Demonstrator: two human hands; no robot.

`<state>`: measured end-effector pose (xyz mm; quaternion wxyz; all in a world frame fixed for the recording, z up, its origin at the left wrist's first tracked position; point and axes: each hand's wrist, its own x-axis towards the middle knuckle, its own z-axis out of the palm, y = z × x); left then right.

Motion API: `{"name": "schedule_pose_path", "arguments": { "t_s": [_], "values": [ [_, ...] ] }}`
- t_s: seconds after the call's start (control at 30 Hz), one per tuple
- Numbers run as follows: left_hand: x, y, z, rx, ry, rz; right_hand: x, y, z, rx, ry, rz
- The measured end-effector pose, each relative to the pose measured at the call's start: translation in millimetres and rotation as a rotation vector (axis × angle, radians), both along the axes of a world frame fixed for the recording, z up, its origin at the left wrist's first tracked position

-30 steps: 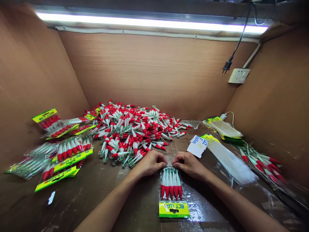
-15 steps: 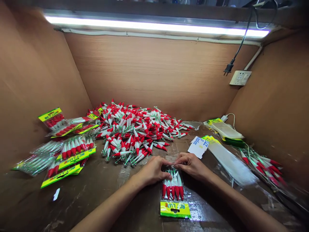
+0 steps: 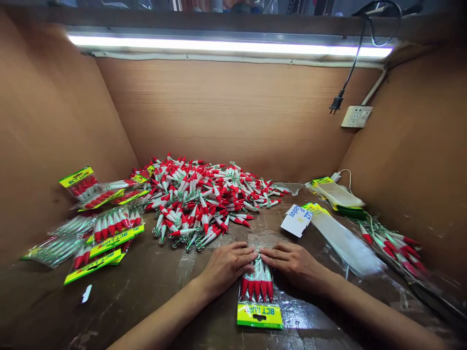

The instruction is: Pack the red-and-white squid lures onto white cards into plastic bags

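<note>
Right in front of me lies a clear pack of fishing lures (image 3: 257, 287), with red-and-white lures inside and a yellow-green BCT LURE header towards me. My left hand (image 3: 230, 265) rests on the far left end of this pack, fingers stretched out flat. From the other side, my right hand (image 3: 294, 265) lies with its fingers extended over the same far end. The fingertips of both hands almost meet there and partly cover the pack's end.
A heap of loose red-and-white lures (image 3: 204, 199) fills the back middle. Filled packs (image 3: 105, 231) pile up at left. At right lie flat clear bags (image 3: 343, 238), a white card (image 3: 296, 220) and more lures (image 3: 394, 248). A plug (image 3: 336, 103) hangs above.
Both hands have gone from pinching the pack's far end to lying flat with fingers straightened over it. The view has shifted slightly.
</note>
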<state>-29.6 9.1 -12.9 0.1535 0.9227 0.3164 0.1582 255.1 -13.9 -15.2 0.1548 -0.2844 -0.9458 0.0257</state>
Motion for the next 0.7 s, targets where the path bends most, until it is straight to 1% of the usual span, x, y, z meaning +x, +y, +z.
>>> {"name": "schedule_pose_path", "arguments": {
  "t_s": [0.07,0.17,0.27,0.33,0.37,0.4,0.43,0.5,0.53,0.57,0.63,0.7],
  "values": [
    [-7,-9,4.0,-0.002,0.075,-0.020,4,-10,4.3,-0.034,-0.070,-0.011],
    [-20,-21,13.5,-0.049,0.157,-0.085,12,-22,9.6,-0.110,-0.099,-0.017],
    [-29,-25,18.9,-0.090,0.183,-0.118,19,-24,16.6,-0.171,-0.067,-0.017],
    [-31,-23,17.0,-0.100,0.164,-0.110,23,-20,22.4,-0.205,-0.036,-0.005],
    [-29,-22,14.7,-0.104,0.133,-0.069,23,-17,24.9,-0.225,-0.009,-0.004],
    [-26,-20,12.1,-0.107,0.084,0.009,22,-13,26.6,-0.247,0.040,-0.027],
    [-21,-19,9.6,-0.108,0.027,0.114,20,-10,27.1,-0.270,0.108,-0.078],
    [-8,-16,6.5,-0.099,-0.056,0.313,12,-3,24.1,-0.305,0.249,-0.221],
    [-1,-16,6.4,-0.091,-0.061,0.366,6,-1,20.7,-0.316,0.290,-0.279],
    [7,-17,7.2,-0.085,-0.044,0.378,-1,0,16.6,-0.325,0.310,-0.314],
    [20,-23,9.8,-0.091,-0.017,0.355,-13,-2,7.6,-0.362,0.325,-0.307],
    [29,-32,10.7,-0.157,-0.079,0.363,-20,-6,-0.2,-0.446,0.399,-0.300]
  ]
}}
